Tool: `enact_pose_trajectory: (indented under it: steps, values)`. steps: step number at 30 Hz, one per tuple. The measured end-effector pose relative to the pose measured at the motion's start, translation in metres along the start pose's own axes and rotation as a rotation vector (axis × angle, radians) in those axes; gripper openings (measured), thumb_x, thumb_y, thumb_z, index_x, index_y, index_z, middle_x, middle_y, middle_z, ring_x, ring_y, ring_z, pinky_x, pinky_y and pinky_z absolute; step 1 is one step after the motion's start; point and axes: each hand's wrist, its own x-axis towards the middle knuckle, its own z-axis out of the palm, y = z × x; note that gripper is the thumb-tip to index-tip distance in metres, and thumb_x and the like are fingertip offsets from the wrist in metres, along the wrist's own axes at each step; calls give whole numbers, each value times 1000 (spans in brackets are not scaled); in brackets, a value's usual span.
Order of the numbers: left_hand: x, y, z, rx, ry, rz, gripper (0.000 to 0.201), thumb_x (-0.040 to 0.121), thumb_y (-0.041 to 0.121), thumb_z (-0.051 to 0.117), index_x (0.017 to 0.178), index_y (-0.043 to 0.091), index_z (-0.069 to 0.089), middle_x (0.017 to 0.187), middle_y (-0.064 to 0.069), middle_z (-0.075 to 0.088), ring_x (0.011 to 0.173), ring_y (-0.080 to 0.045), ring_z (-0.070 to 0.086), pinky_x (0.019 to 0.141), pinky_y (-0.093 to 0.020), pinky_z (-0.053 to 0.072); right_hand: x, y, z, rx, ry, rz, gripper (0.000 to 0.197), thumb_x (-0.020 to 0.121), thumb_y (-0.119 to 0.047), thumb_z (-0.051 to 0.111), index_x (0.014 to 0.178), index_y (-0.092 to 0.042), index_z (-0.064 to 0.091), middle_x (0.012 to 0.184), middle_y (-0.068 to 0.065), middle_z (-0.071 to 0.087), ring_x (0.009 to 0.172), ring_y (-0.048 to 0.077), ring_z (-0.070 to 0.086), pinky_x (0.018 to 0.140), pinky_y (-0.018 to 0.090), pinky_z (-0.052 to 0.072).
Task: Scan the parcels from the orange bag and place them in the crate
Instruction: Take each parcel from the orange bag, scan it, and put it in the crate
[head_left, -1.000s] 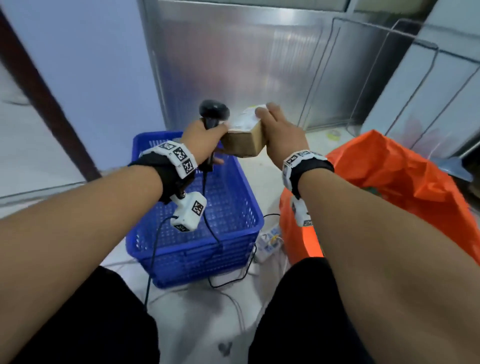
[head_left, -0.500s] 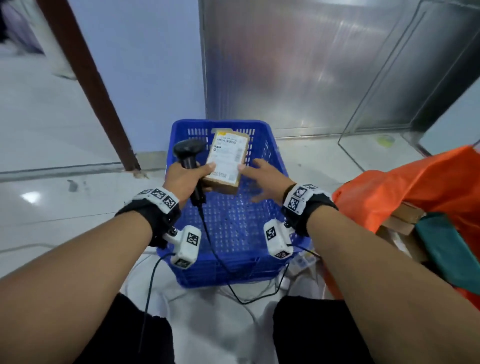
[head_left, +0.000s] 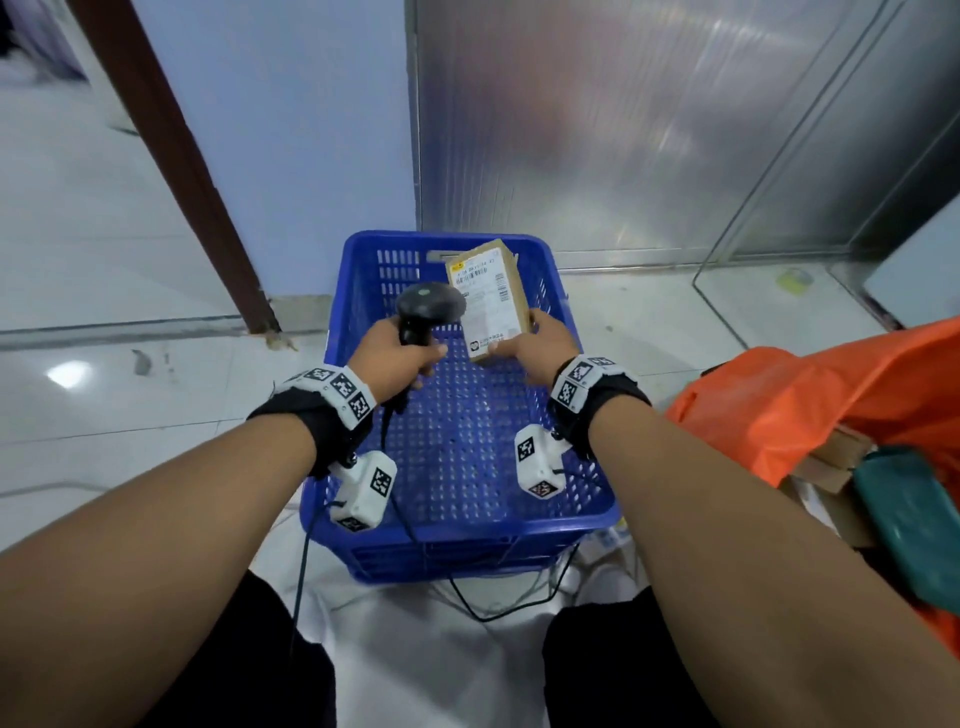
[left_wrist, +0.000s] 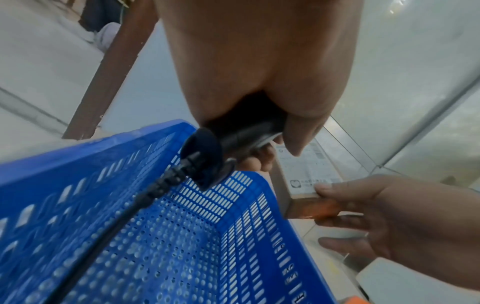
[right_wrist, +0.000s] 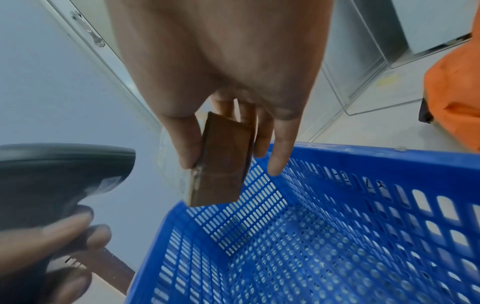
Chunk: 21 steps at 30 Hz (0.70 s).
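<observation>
The parcel (head_left: 491, 301), pinched at its near end by the right hand (head_left: 540, 345), is held lengthways above the crate (head_left: 363, 322), scanner (head_left: 423, 312) gripped in the left hand (head_left: 395, 358).

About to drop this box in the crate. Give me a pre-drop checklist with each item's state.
1. Box held by right hand: ok.
2. Box over the crate: ok.
3. Crate floor below bare: ok.
4. Scanner gripped in left hand, beside the box: ok.
5. Label scanned: cannot tell.
6. Scanner cable hangs into the crate: not ok.
</observation>
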Motion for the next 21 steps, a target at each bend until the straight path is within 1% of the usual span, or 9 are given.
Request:
enact_pose_trajectory:
  steps: [2, 4, 5, 7, 9, 12, 14, 17, 21]
  values:
    - [-1, -1, -2, 135, -82, 23, 12, 94, 12, 70, 94, 2, 63, 74, -11, 62, 59, -17, 57, 49, -23, 49, 7, 3, -7, -83, 66, -53, 46, 78, -24, 78, 119, -19, 58, 116, -1, 64, 98, 21, 59, 83, 32, 48]
    - [-3, 1, -1, 203, -150, 45, 13, 94, 14, 69, 97, 2, 65, 75, -9, 64, 59, -15, 59, 50, -22, 49, 9, 5, -11, -146, 90, -67, 42, 81, -22, 75, 119, -16, 59, 109, 0, 61, 95, 21, 57, 82, 29, 45]
    - [-3, 1, 0, 209, -175, 54, 12, 94, 14, 69, 98, 3, 65, 76, -7, 64, 60, -13, 60, 51, -22, 49, 11, 6, -11, -169, 92, -60, 42, 82, -21, 74, 120, -14, 59, 109, 1, 62, 96, 22, 58, 83, 30, 46]
    - [-3, 3, 3, 217, -203, 67, 11, 94, 14, 69, 97, 5, 65, 75, -6, 64, 54, -7, 60, 49, -20, 48, 13, 9, -11, -208, 87, -47, 43, 82, -20, 73, 122, -13, 60, 115, 5, 65, 102, 26, 62, 89, 34, 52]
    - [-2, 4, 6, 237, -205, 72, 12, 94, 16, 69, 96, 5, 64, 73, -6, 64, 50, -7, 58, 47, -20, 47, 14, 12, -11, -212, 91, -41, 40, 83, -16, 72, 121, -13, 60, 113, 6, 65, 101, 26, 62, 94, 38, 53]
    - [0, 4, 8, 267, -200, 70, 14, 94, 19, 69, 93, 6, 64, 74, -6, 64, 54, -10, 58, 48, -19, 47, 17, 18, -15, -215, 101, -31, 37, 83, -11, 71, 118, -10, 60, 110, 4, 65, 96, 24, 60, 91, 35, 52]
    - [2, 3, 8, 260, -194, 58, 14, 94, 18, 69, 94, 5, 63, 74, -5, 64, 52, -7, 58, 46, -17, 45, 17, 21, -18, -213, 91, -21, 40, 84, -8, 71, 122, -12, 60, 111, 4, 62, 99, 23, 59, 88, 32, 50]
    - [5, 2, 7, 237, -199, 36, 17, 95, 17, 69, 98, 2, 63, 75, -6, 64, 47, -1, 57, 46, -16, 46, 18, 25, -19, -221, 95, -6, 47, 83, -7, 71, 127, -16, 59, 122, 7, 63, 110, 27, 61, 94, 35, 52]
    - [9, -1, 4, 219, -217, 14, 20, 94, 18, 70, 100, 0, 64, 78, -7, 65, 48, 1, 59, 52, -20, 50, 22, 33, -21, -185, 104, 27, 50, 84, -4, 68, 131, -15, 57, 125, 7, 62, 111, 28, 60, 94, 35, 51]
